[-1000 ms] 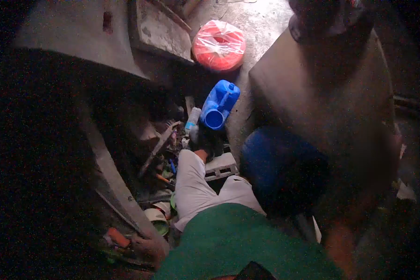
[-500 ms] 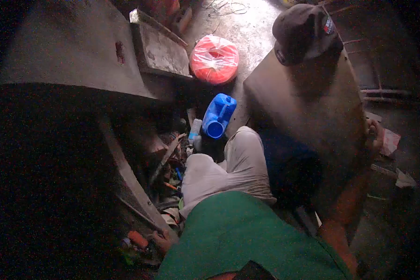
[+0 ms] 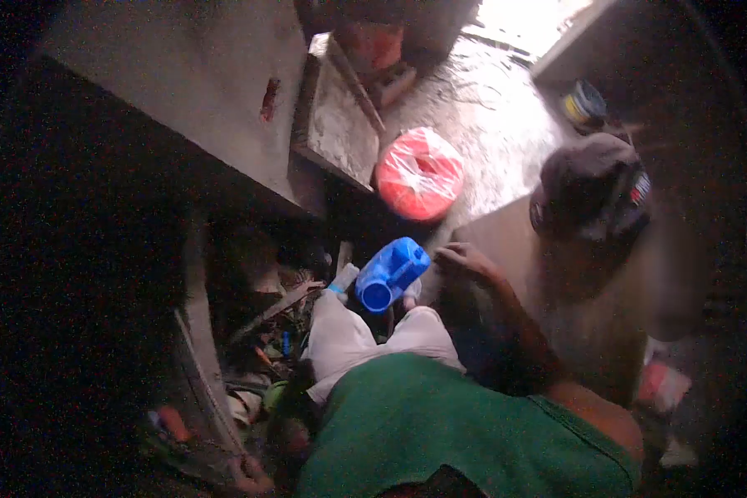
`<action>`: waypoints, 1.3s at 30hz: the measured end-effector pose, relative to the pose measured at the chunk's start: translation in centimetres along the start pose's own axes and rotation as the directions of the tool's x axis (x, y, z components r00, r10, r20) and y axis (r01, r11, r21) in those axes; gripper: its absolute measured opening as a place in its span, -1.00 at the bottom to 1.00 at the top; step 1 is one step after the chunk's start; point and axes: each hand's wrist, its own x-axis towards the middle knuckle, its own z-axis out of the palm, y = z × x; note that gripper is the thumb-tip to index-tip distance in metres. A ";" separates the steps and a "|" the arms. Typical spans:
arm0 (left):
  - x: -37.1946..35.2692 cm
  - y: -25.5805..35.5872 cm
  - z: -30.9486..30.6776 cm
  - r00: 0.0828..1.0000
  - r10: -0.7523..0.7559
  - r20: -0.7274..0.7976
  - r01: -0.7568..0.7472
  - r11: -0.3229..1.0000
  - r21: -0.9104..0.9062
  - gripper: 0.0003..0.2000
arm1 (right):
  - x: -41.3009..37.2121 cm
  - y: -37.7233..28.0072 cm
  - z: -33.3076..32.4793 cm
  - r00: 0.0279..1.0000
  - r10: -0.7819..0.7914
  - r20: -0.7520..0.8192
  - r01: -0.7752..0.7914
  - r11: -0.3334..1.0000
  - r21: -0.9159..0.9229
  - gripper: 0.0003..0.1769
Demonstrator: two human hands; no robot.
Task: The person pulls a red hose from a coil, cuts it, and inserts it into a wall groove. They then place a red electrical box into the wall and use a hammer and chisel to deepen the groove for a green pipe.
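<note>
My right hand is over the near corner of a large brownish slab, fingers stretched out and nothing seen in them. Just left of its fingertips lies a blue plastic jug, tilted on the floor between slab and knees. Low on the left, my left hand is beside the lower end of a long wooden plank; it is dark and blurred, so its grip does not show. A clear plastic bottle leans left of the jug.
A red coil in clear wrap sits ahead on the floor. On the slab rests a dark cap, with a round tin beyond it. A concrete ledge overhangs the left, above scattered debris.
My right hand has come from the slab's far right side to its near corner by the jug. My left hand appears lower and further left. The view has tilted, showing more floor ahead.
</note>
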 end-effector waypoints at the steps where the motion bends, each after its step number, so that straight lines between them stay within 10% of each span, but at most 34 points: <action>1: -0.2 -2.6 3.2 1.000 0.018 0.018 -0.018 0.999 -0.032 -0.71 | 3.7 0.2 0.2 0.989 0.061 0.134 -0.065 0.998 0.021 -0.47; 5: -0.2 -2.5 13.5 0.979 0.189 0.081 -0.179 0.976 -0.122 -0.73 | 10.0 -0.2 3.9 0.936 -0.086 0.341 0.149 0.975 -0.162 -0.43; 8: 3.4 3.9 18.7 0.937 0.261 0.231 -0.209 0.951 -0.228 -0.74 | 12.1 -1.9 5.9 0.677 -0.202 0.707 0.448 0.876 -0.179 -0.36; 10: 4.8 8.3 23.0 0.877 0.437 0.202 -0.391 0.891 -0.229 -0.76 | 8.0 -5.2 9.3 0.565 0.040 0.824 0.103 0.988 -0.118 -0.34; 12: 5.1 13.1 26.0 0.809 0.524 0.266 -0.472 0.849 -0.237 -0.79 | 5.1 -4.8 12.4 0.545 -0.067 0.836 0.153 0.988 -0.020 -0.36; 16: 6.1 16.5 31.5 0.756 0.593 0.276 -0.390 0.748 -0.538 -0.80 | 3.4 0.2 17.8 0.958 -0.238 0.159 0.106 0.811 0.575 -0.52; 18: 4.8 23.7 29.4 0.571 0.709 0.413 -0.768 0.640 -0.037 -0.78 | 1.6 -2.8 14.5 0.972 -0.192 0.133 0.033 0.675 0.737 -0.65; 20: 9.1 26.9 24.9 0.337 0.858 0.388 -0.939 0.333 0.080 -0.70 | 2.1 -6.2 14.2 0.991 -0.119 0.062 0.014 0.548 0.837 -0.70; 21: 11.1 27.2 22.0 0.269 0.961 0.063 -0.958 0.260 0.123 -0.56 | 1.9 -6.3 13.5 0.992 -0.117 0.047 0.026 0.553 0.833 -0.70; 22: 16.0 25.5 21.8 0.190 0.939 -0.286 -0.898 0.285 0.337 -0.35 | 1.7 -5.8 13.0 0.996 -0.085 -0.014 0.061 0.584 0.809 -0.78; 23: 18.4 27.0 18.7 0.487 0.778 -0.397 -0.850 0.527 -0.010 -0.26 | 2.3 -5.0 12.2 0.996 -0.054 -0.065 0.085 0.615 0.784 -0.85; 24: 21.9 29.2 15.0 0.419 0.725 -0.547 -0.883 0.466 -0.059 -0.22 | 3.3 -4.0 11.6 0.997 -0.044 -0.058 0.073 0.615 0.785 -0.85; 25: 23.5 32.4 10.2 0.228 0.776 -0.588 -0.806 0.490 0.333 -0.25 | 5.2 -2.3 11.4 0.965 -0.076 -0.252 0.240 0.652 0.719 -0.90; 28: 23.6 36.7 6.0 0.099 0.865 -0.493 -0.243 0.501 0.831 -0.29 | 5.5 -1.3 8.8 0.824 0.048 -0.564 0.366 0.715 0.596 -0.95; 29: 25.3 36.4 5.6 0.114 0.868 -0.483 -0.229 0.496 0.838 -0.29 | 4.9 -1.9 7.7 0.814 0.122 -0.569 0.370 0.646 0.668 -0.93; 31: 28.8 36.2 5.9 -0.153 0.868 -0.473 -0.384 0.388 0.838 -0.33 | 3.1 -2.7 3.2 0.848 0.191 -0.495 0.328 0.545 0.772 -0.89; 39: 30.4 33.9 6.2 -0.046 0.842 -0.537 -0.382 0.482 0.789 -0.48 | -0.5 -8.0 1.9 0.845 0.213 -0.490 0.173 0.759 0.628 -0.70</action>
